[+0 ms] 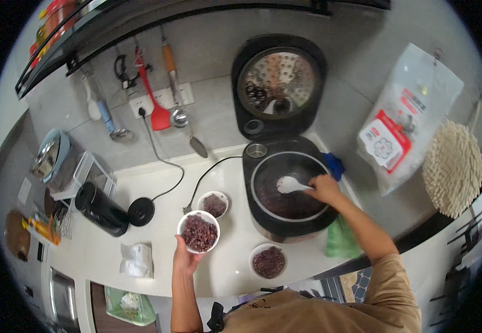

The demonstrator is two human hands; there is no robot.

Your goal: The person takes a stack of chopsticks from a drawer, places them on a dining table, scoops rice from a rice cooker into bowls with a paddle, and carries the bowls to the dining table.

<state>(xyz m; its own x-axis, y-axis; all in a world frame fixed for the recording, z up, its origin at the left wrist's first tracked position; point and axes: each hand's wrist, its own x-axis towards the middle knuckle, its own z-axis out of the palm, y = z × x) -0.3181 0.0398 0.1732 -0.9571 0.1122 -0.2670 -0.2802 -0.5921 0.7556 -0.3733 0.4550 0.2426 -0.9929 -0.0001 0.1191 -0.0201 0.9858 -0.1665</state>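
My left hand [187, 258] holds up a white bowl [198, 232] heaped with purple cooked rice. In my right hand [325, 190] is the handle of a white rice paddle [291, 185], whose head is over the pot of a black rice cooker [293, 233]. Purple rice [286, 208] lies in the pot, and the cooker's lid [279, 87] stands raised against the wall. Just behind the held bowl, a second white bowl [224, 200] of purple rice rests on the counter. A third filled bowl [268, 261] sits by the counter's front edge, below the cooker.
On the counter [224, 274] stand a black kettle [101, 209], its round base [141, 211] and a plastic-wrapped white pack [137, 260]. A power cord [207, 175] runs to the cooker. A green cloth [343, 239] lies right of it. Utensils, including a red spatula [160, 116], hang behind.
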